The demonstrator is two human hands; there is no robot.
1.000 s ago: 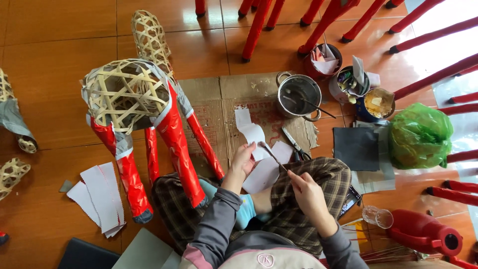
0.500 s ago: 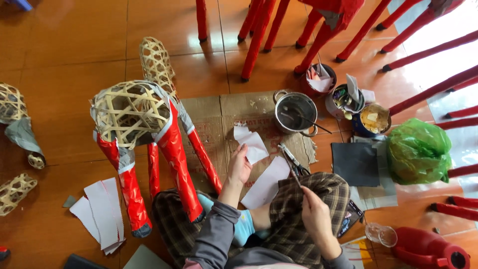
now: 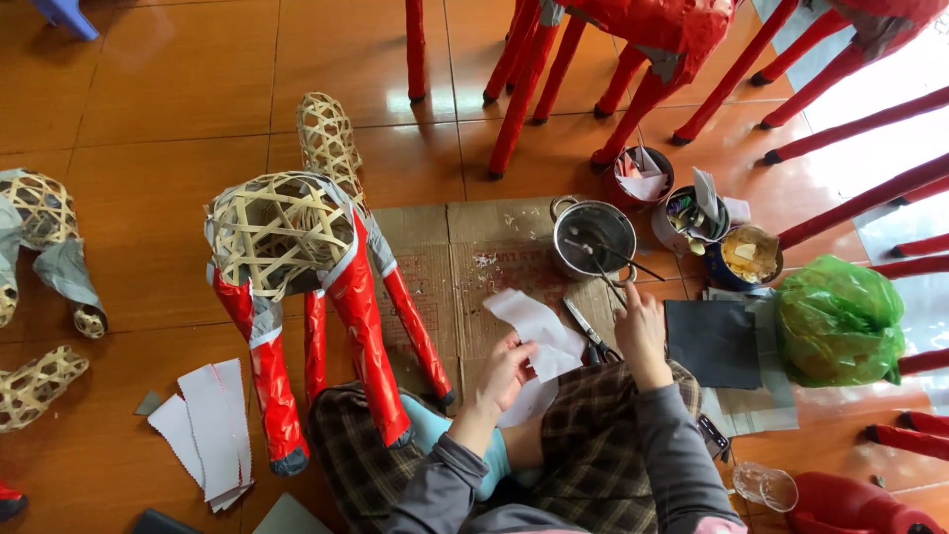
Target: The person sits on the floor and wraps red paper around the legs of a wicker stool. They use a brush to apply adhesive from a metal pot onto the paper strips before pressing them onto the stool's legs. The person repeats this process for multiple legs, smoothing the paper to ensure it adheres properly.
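Holding white paper (image 3: 539, 331) in the left hand (image 3: 504, 371), the stick in the pot (image 3: 593, 237) is pinched by the right hand (image 3: 641, 326); glue is best kept thin.

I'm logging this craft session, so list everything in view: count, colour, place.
woven animal frame: one, tan bamboo with red-wrapped legs, left of centre
paper piece: one, white, on the cardboard
cardboard sheet: one, brown, on the floor
metal pot: one, silver, holding sticks
scissors: one, beside the paper
plastic bag: one, green, right
paper strips: several, white, lower left
left hand: holds the paper piece
right hand: reaching toward the pot's sticks
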